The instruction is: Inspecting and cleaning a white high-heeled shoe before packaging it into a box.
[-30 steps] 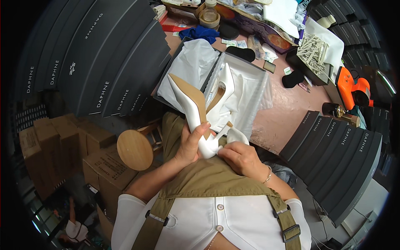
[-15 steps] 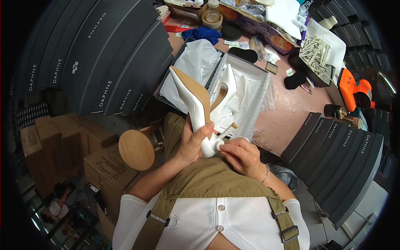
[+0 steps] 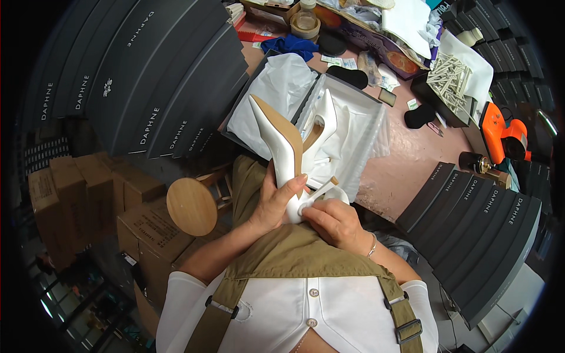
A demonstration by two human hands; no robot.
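My left hand (image 3: 272,199) is wrapped round a white pointed high-heeled shoe (image 3: 278,140), thumb across its tan sole. The shoe is tilted, toe up and to the left, with its thin heel sticking out to the right. My right hand (image 3: 338,222) is closed, its fingertips pinching a small, round whitish piece (image 3: 302,209) against the white surface at the back of the shoe. What that piece is made of cannot be made out. Just beyond, a second white high-heeled shoe (image 3: 327,113) lies in an open grey shoebox (image 3: 366,99) lined with white tissue paper (image 3: 282,76).
Dark shoeboxes are stacked at left (image 3: 176,65) and right (image 3: 471,226). On the pink table (image 3: 400,153) are a black box of white sticks (image 3: 450,79), an orange tool (image 3: 500,132) and a blue cloth (image 3: 291,46). A round wooden stool (image 3: 192,207) and cartons (image 3: 150,235) stand at left.
My right hand has shifted slightly left, carrying the small whitish piece from beside the heel onto the back of the shoe. The left hand's grip on the shoe is unchanged.
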